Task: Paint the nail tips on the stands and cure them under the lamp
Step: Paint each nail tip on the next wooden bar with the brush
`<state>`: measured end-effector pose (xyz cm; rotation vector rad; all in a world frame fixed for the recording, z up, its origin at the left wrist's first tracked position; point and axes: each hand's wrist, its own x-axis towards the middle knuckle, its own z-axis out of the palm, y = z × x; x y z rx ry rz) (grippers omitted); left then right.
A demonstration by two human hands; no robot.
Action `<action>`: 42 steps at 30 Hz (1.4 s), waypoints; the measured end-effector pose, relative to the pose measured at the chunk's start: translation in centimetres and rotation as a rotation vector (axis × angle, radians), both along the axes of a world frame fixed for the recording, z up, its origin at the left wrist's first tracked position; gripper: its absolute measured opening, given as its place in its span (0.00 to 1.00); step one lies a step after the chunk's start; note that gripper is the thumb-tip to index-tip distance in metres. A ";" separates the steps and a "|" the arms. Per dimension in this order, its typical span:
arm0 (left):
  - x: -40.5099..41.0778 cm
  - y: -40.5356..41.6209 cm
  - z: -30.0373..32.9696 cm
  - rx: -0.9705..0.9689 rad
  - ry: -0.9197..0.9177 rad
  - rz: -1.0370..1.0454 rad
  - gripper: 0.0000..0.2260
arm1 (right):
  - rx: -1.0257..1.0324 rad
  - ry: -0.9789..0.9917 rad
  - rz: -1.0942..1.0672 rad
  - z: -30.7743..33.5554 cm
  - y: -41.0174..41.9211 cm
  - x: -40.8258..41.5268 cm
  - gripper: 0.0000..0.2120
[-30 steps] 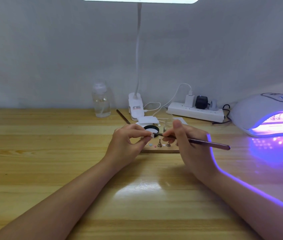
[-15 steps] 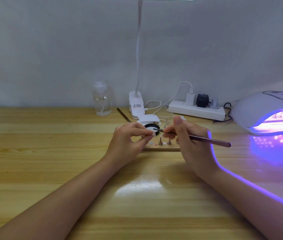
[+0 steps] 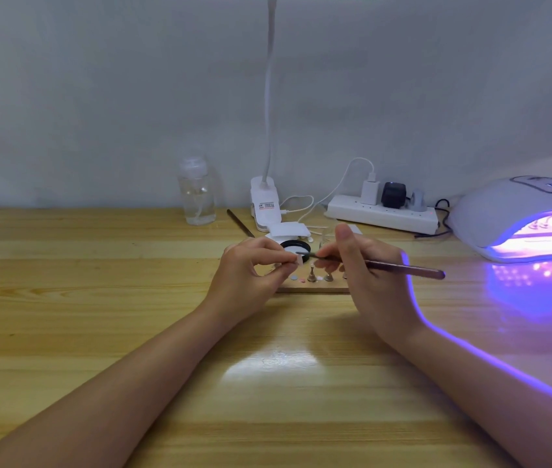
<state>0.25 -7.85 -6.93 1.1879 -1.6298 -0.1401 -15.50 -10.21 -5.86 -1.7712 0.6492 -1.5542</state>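
L hand (image 3: pixel 250 270) pinches nail tip (image 3: pixel 300 260); R hand (image 3: pixel 365 265) grips brush (image 3: pixel 399 267), bristles touching tip.

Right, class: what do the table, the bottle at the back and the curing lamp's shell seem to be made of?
Table: looks like varnished wood; plank grain shows and it mirrors the light.
Bottle: clear, likely plastic, possibly glass; you can see through it.
Curing lamp: smooth white shell, probably moulded plastic.
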 end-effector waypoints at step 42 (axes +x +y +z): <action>-0.1 0.1 0.3 0.005 0.010 -0.001 0.06 | 0.078 -0.023 0.009 0.6 0.3 0.0 0.21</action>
